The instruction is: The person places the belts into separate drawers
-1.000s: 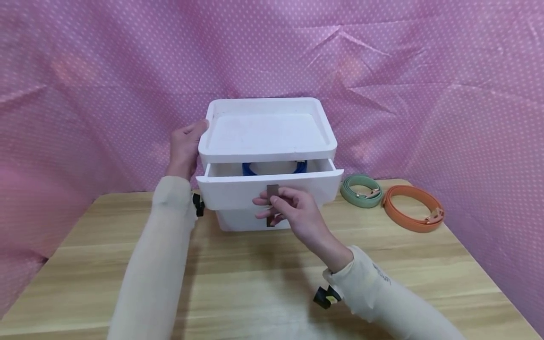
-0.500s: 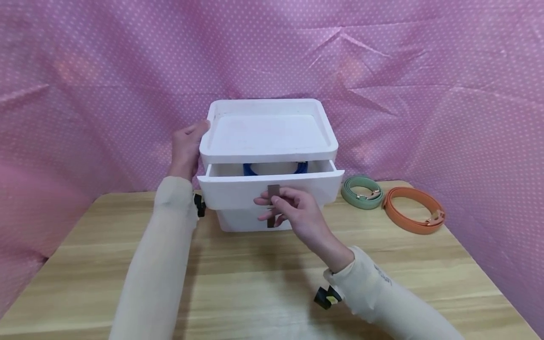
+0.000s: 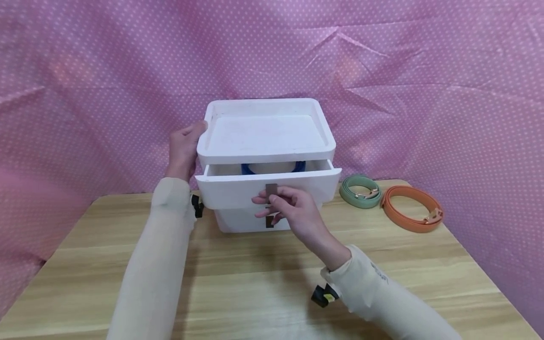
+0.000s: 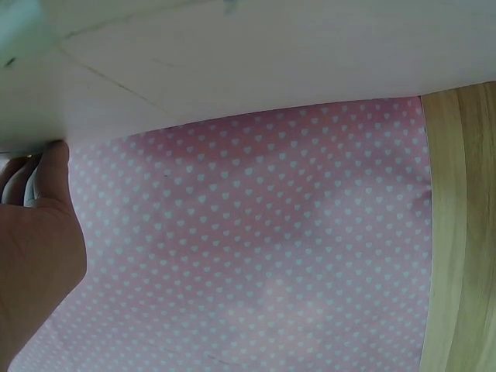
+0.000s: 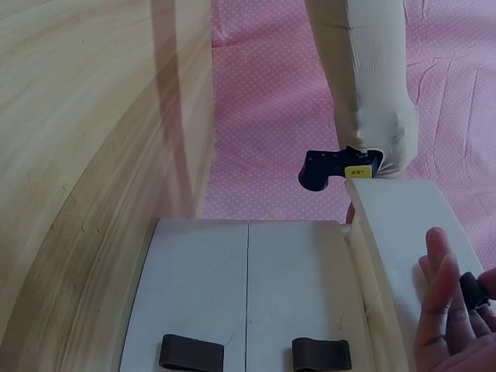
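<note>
A white drawer cabinet stands at the table's far side, its top drawer pulled partway out. Inside that drawer lies a coiled blue belt, mostly hidden by the lid and the front. My right hand pinches the brown pull tab of the top drawer between thumb and finger, its other fingers spread. My left hand holds the cabinet's upper left side; some of its fingers are hidden. In the right wrist view two lower drawers are closed, each with a brown tab.
Right of the cabinet lie a coiled green belt and a coiled orange belt, both with metal buckles. A pink dotted cloth hangs behind the wooden table.
</note>
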{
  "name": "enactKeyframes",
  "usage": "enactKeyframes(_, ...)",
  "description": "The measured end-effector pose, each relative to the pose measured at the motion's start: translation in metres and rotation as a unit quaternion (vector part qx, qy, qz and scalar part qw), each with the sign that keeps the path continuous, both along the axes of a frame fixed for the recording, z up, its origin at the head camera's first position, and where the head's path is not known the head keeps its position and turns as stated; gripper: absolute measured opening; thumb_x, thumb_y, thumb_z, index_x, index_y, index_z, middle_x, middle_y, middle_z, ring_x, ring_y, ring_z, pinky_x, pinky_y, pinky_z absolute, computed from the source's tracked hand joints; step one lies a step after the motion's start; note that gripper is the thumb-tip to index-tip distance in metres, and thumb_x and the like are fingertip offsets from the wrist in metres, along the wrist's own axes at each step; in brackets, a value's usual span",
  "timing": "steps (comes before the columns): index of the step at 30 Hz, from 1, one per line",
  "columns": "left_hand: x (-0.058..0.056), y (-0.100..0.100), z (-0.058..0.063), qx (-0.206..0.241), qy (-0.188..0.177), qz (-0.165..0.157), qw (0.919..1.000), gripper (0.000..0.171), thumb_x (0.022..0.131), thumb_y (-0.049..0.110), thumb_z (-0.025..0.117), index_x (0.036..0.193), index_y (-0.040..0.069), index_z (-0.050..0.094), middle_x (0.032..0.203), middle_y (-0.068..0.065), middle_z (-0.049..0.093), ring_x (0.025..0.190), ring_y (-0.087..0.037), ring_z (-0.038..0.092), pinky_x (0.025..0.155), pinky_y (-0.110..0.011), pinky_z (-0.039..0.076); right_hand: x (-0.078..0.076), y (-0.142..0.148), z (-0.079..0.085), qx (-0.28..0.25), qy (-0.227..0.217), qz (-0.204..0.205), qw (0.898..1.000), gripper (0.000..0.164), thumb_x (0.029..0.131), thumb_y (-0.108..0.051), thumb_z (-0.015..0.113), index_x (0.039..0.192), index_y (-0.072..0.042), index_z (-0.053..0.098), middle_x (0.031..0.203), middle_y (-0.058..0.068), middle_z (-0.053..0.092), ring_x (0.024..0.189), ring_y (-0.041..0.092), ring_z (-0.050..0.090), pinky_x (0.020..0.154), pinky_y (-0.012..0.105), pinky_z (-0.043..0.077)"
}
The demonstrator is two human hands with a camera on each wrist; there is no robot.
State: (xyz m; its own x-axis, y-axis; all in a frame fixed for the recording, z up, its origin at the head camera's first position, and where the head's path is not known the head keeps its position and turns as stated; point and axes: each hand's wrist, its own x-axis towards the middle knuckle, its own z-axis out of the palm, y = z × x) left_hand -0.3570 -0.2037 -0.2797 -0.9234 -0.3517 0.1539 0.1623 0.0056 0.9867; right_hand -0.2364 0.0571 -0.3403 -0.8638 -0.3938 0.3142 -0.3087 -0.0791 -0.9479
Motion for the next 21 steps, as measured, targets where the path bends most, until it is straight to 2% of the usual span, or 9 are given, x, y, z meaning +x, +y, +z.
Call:
enactKeyframes(6,0.0006,-0.0010,-0.0016,-0.002,0.006,0.004,1.0000,0.045,0.087,0.043,0.073,0.119,0.011,0.071,0.111,-0.009,0.067,0.088,-0.017,0.064,0.071,-0.024,0.057,-0.0002,-0.0016,0.0010,-0.006,-0.002,0.003,1.000,0.024,0.103,-0.009,0.049,0.119,0.004,0.062,0.112,0.012,0.070,0.092,0.029,0.071,0.065,0.036,0.057)
enactKeyframes(11,-0.0009,0.0000,-0.0014,0.000,0.020,0.009,0.9998,0.046,0.088,0.040,0.073,0.122,0.010,0.069,0.118,-0.010,0.066,0.095,-0.018,0.065,0.076,-0.024,0.056,-0.0007,-0.0011,0.0030,-0.004,-0.001,0.007,1.000,0.025,0.103,-0.010,0.049,0.120,0.004,0.061,0.113,0.012,0.070,0.092,0.030,0.070,0.065,0.034,0.056)
enactKeyframes(18,-0.0020,0.0002,-0.0017,0.000,0.008,0.007,0.9999,0.048,0.088,0.041,0.072,0.124,0.011,0.068,0.123,-0.010,0.064,0.103,-0.021,0.063,0.083,-0.028,0.055,-0.0026,-0.0018,0.0037,0.000,-0.003,0.003,1.000,0.025,0.103,-0.010,0.049,0.121,0.003,0.061,0.113,0.012,0.070,0.091,0.029,0.071,0.067,0.040,0.056)
enactKeyframes(21,-0.0025,-0.0005,-0.0026,-0.003,0.012,0.010,0.9999,0.048,0.088,0.041,0.072,0.124,0.010,0.067,0.123,-0.010,0.064,0.102,-0.021,0.063,0.082,-0.028,0.055,-0.0031,-0.0027,0.0035,-0.002,-0.003,0.002,1.000,0.025,0.103,-0.009,0.049,0.121,0.003,0.061,0.112,0.012,0.070,0.091,0.029,0.071,0.065,0.037,0.056)
